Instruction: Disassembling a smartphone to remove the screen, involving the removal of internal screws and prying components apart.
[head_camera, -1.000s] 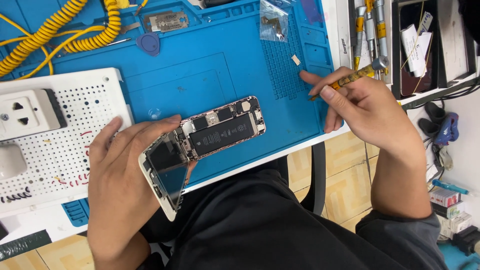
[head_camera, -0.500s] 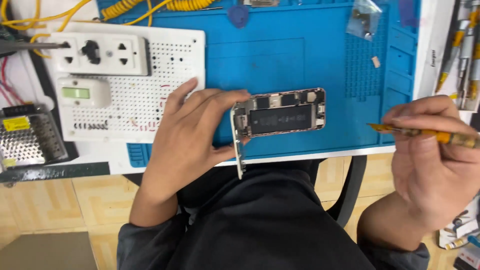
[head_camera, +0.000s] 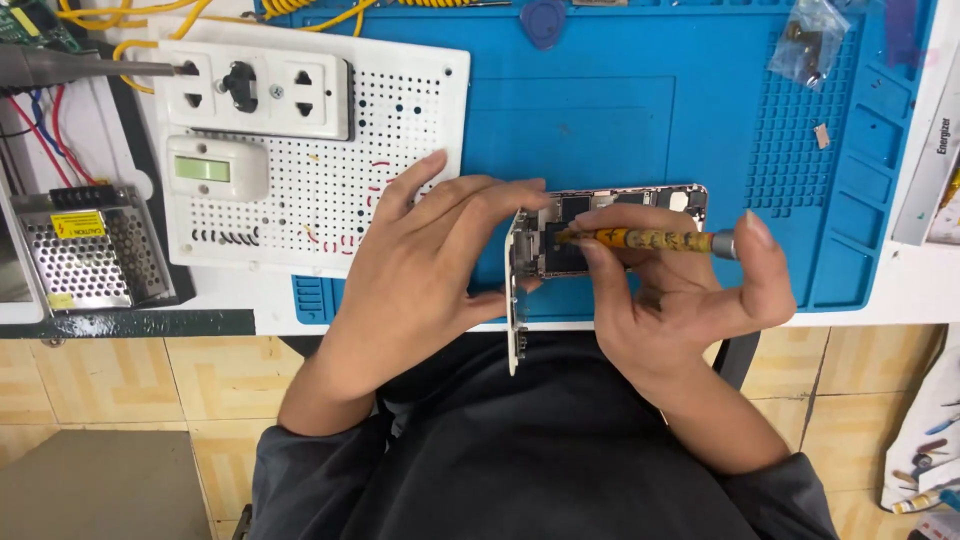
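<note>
An opened smartphone (head_camera: 668, 197) lies on the blue work mat (head_camera: 620, 120) near the table's front edge, its insides showing. Its screen panel (head_camera: 516, 300) stands up on edge at the phone's left end. My left hand (head_camera: 420, 270) rests against that end, fingers over the panel's top, holding it up. A small yellow screwdriver (head_camera: 645, 240) lies nearly level in my right hand (head_camera: 680, 290), tip pointing left into the phone's body near the hinge side. My right fingers hide much of the phone's middle.
A white perforated board (head_camera: 330, 190) with a socket strip and a small white meter sits left of the mat. A metal power supply box (head_camera: 85, 255) is far left. A clear bag of small parts (head_camera: 810, 40) lies at the mat's upper right. Yellow coiled cable (head_camera: 330, 8) runs along the top.
My right hand came in from the right with the screwdriver and set its tip into the phone. The view shifted, so the phone sits more central. My left hand keeps holding the screen up.
</note>
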